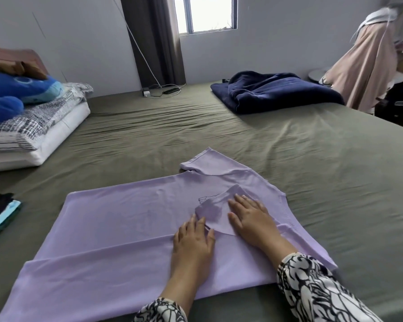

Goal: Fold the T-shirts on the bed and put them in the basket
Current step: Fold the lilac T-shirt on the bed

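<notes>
- Nearest the camera, two forearms in black-and-white patterned sleeves [312, 291] reach forward over the near edge of the bed [265, 145], which is covered in an olive-green sheet.
- The left hand [193, 240] lies flat on a lilac T-shirt [116, 219], fingers straight and slightly spread, released and grasping nothing; its fingertips touch the lower edge of a sleeve that has been folded inward.
- The right hand [249, 217] is just beside it, also flat and released, palm down on that folded-in sleeve, pressing it against the shirt's body.
- The T-shirt is spread across the near part of the bed, its near long side folded over toward the middle; the other sleeve sticks out flat on the far side. A small line drawing printed on the chest shows partly from under the folded sleeve.
- At the left edge, level with the shirt, sits a small stack of folded clothes [0, 214] in black, light blue and dark green.
- Farther back on the left, a white pillow carries a striped folded cover [40, 122] and a blue plush toy [16, 91].
- Farther back on the right, a rumpled navy blanket [275, 91] lies on the bed.
- At the far edge of the bed, a charger and cable [158, 91] lie below a dark curtain [154, 38] beside a window [205, 13].
- At the far right, pale pink fabric [368, 68] hangs down.
</notes>
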